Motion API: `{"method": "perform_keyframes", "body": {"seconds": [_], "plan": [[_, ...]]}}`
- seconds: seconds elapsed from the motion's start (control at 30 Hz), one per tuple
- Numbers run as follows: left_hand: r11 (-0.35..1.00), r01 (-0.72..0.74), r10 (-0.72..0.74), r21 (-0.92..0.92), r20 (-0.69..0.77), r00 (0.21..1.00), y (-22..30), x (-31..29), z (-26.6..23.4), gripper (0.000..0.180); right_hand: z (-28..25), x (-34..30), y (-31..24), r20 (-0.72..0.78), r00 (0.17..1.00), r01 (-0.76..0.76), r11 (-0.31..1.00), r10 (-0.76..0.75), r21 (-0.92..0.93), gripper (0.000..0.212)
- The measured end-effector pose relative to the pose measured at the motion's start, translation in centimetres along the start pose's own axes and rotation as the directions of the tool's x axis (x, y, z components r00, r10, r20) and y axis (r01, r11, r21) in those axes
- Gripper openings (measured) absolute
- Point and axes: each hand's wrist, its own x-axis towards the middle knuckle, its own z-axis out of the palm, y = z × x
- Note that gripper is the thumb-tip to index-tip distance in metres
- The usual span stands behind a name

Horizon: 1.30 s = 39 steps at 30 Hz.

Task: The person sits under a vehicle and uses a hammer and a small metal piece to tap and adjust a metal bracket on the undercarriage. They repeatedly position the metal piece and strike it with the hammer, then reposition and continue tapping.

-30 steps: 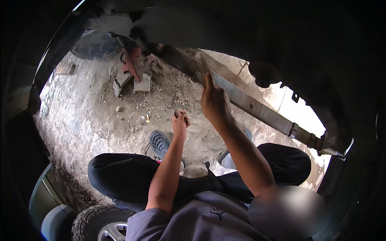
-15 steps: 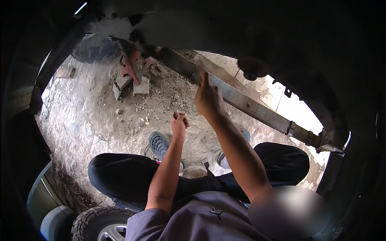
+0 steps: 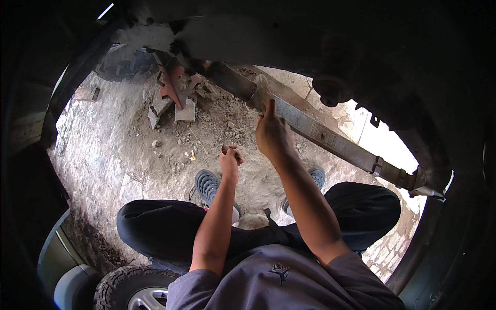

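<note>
My right hand [image 3: 275,135] is raised with its fingers closed round a pale, narrow tool [image 3: 263,88], its index finger laid along it. The tool's tip is smeared and its exact kind is unclear. It lies over the long metal bar [image 3: 315,127] that slants down to the right; whether it touches the bar I cannot tell. Lower and to the left, my left hand [image 3: 230,159] is closed round a small, dark, round-edged thing [image 3: 225,149], mostly hidden by the fingers.
Dark vehicle underside and body parts frame the view. A red stand [image 3: 170,88] rests by concrete blocks [image 3: 185,111] at the far left. A tyre [image 3: 124,289] lies at the lower left. Rubble and stones [image 3: 156,143] cover the rough ground between my shoes [image 3: 207,187] and the bar.
My right hand and the pale tool have shifted slightly along the bar. My left hand keeps its grip in nearly the same place. The whole view has moved a little.
</note>
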Motion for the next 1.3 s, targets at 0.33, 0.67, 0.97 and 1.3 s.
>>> {"method": "perform_keyframes", "body": {"seconds": [0.33, 0.67, 0.97, 1.3], "plan": [[1.0, -0.001, 0.002, -0.028, 0.045, 0.999, 1.2, -0.5, 1.8, 0.018, 0.2, 0.9, -0.3, 0.059, 0.998, -0.003, 0.993, -0.004, 0.122, 0.043], [0.998, 0.007, -0.004, -0.063, 0.042, 0.999, 0.2, 0.0, 1.3, 0.016, 2.2, 4.9, 1.1, -0.091, 0.99, 0.114, 0.992, -0.109, 0.054, 0.051], [1.0, -0.027, 0.027, -0.017, 0.021, 0.999, 0.8, -0.4, 1.2, 0.017, 2.4, -0.7, 2.2, -0.11, 0.985, 0.15, 0.972, -0.131, 0.181, 0.042], [1.0, -0.008, 0.009, -0.018, 0.054, 0.998, 0.5, -0.1, 1.4, 0.018, 2.9, 6.5, 1.1, -0.112, 0.992, 0.062, 0.996, -0.055, 0.063, 0.06]]}}
